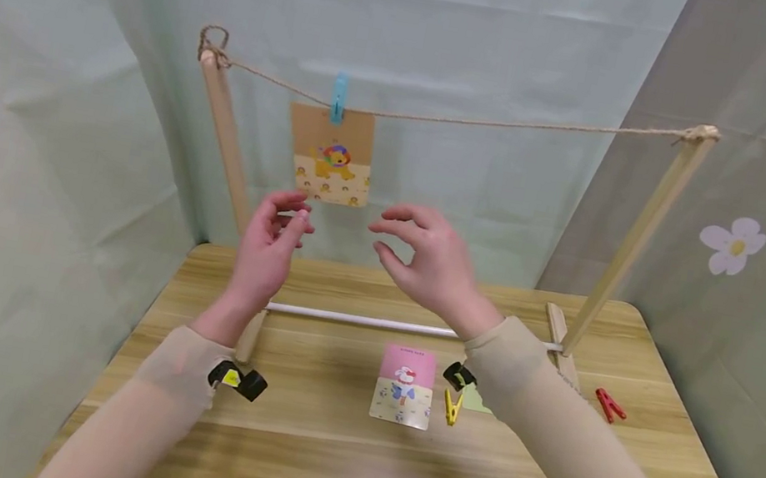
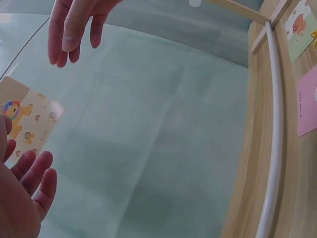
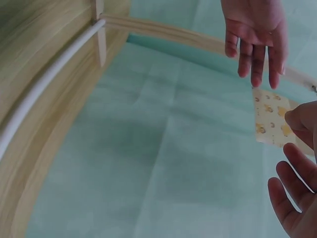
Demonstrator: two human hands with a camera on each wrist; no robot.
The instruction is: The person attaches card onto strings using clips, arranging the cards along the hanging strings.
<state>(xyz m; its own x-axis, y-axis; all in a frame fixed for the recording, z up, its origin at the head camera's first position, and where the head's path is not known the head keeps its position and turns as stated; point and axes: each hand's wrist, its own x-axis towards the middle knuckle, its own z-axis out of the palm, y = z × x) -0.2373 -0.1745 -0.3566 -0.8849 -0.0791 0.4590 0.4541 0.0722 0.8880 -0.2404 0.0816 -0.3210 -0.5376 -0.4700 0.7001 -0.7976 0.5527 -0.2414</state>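
1. Plainly, the lion card hangs from the string by a blue peg, near the left post of the wooden frame, above the back edge of the table.
2. It looks like thin card: light, fairly stiff, easily creased, likely to swing on the string. A pinch at a lower corner or side edge would suit it; the peg itself would need squeezing at its upper end.
3. The left hand is raised just below and in front of the card, fingers loosely curved, with nothing in them. The left wrist view shows them spread and bare, close to the card but apart from it.
4. The right hand hovers to the right of the card, fingers half curled with thumb apart, gripping nothing and touching nothing.
5. On the table lie a pink card, a yellow peg just beside it, and a red peg near the right post.
6. A white rod joins the posts' feet.
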